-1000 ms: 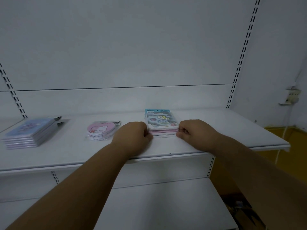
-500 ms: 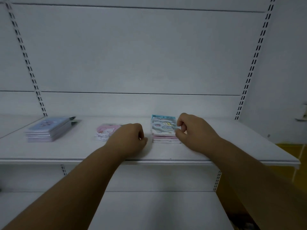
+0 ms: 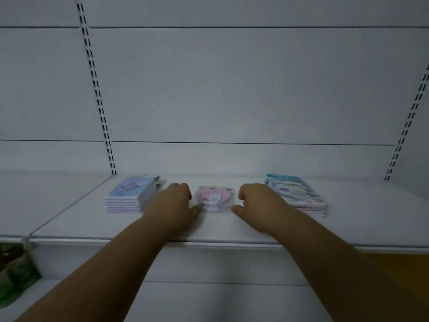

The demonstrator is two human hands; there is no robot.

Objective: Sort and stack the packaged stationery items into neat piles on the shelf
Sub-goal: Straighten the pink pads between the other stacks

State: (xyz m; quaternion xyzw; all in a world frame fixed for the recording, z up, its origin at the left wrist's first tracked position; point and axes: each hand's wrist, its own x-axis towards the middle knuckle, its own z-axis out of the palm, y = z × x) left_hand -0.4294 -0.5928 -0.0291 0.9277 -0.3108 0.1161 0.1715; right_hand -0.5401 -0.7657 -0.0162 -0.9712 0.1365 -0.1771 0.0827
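The left hand (image 3: 173, 203) and right hand (image 3: 257, 202), both loosely curled and gripping nothing, flank the pink heart-shaped pack pile (image 3: 214, 199), the left thumb touching its edge. On the shelf (image 3: 232, 228), the blue notebook stack (image 3: 130, 196) lies further left and the light-blue packet stack (image 3: 299, 194) further right.

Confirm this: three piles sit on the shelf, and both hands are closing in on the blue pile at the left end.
Not quite. The head view shows the left hand and right hand flanking the pink heart-shaped pile in the middle, not the blue pile. Three piles on the shelf is correct, the third being the light-blue pile at the right.
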